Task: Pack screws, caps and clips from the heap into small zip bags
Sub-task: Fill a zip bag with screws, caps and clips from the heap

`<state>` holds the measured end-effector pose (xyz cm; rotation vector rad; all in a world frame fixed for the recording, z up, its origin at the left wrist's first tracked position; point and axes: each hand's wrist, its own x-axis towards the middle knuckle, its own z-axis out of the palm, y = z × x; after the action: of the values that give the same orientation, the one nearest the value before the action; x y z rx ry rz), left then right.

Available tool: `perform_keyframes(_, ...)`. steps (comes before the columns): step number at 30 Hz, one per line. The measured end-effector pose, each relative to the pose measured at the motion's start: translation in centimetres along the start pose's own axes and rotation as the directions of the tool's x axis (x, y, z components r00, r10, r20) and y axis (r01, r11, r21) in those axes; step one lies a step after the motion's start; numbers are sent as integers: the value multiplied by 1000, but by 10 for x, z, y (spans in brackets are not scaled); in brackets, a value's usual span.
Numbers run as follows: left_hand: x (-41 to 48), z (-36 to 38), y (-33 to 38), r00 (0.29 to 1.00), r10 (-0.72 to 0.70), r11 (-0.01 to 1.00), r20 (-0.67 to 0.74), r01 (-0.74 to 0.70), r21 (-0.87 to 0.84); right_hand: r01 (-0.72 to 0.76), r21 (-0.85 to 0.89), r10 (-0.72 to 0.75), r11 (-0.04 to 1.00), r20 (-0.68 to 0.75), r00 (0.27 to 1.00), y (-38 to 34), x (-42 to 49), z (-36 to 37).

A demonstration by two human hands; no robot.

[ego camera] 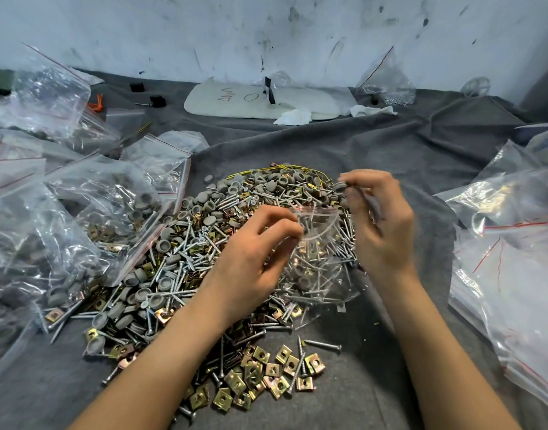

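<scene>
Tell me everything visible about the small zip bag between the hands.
The small zip bag is clear thin plastic with a red line along its open, upturned mouth. Screws and a few clips lie inside. The left hand pinches its left rim over the heap; the right hand holds a grey cap just above the mouth.
</scene>
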<state>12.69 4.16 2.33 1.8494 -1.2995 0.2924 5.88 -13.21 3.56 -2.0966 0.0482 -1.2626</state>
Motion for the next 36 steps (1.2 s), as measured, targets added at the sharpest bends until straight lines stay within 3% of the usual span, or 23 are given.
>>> perform_keyframes(4,0,1,-2,1000,4,1000,13,-4,12,128,-60,-121,990,107,987,-12,-5,9)
perform_keyframes(9,0,0,-2,1000,7,1000,-19,-7,-15,118,-40,-108,992,197,975,-13,-7,11)
perform_keyframes(12,0,-1,-1,999,-11,1000,-38,10,-26,38,20,-40,999,117,992,-13,-6,9)
perform_keyframes(15,0,-1,1,996,-25,999,-90,22,-36,-138,38,137,990,11,990,-8,-7,9)
perform_keyframes(18,2,-1,4,983,-42,998,-179,33,-54,-286,-182,305,941,90,948,6,-8,10)
perform_keyframes(22,3,-3,4,951,-69,996,-302,50,-71,-326,-435,458,840,244,855,23,-11,12)
perform_keyframes(33,1,-4,4,932,-96,994,-350,74,-76,-327,-524,497,787,224,838,33,-13,18)
perform_keyframes(36,1,-5,2,923,-116,993,-368,98,-69,-303,-428,411,851,186,892,26,-11,17)
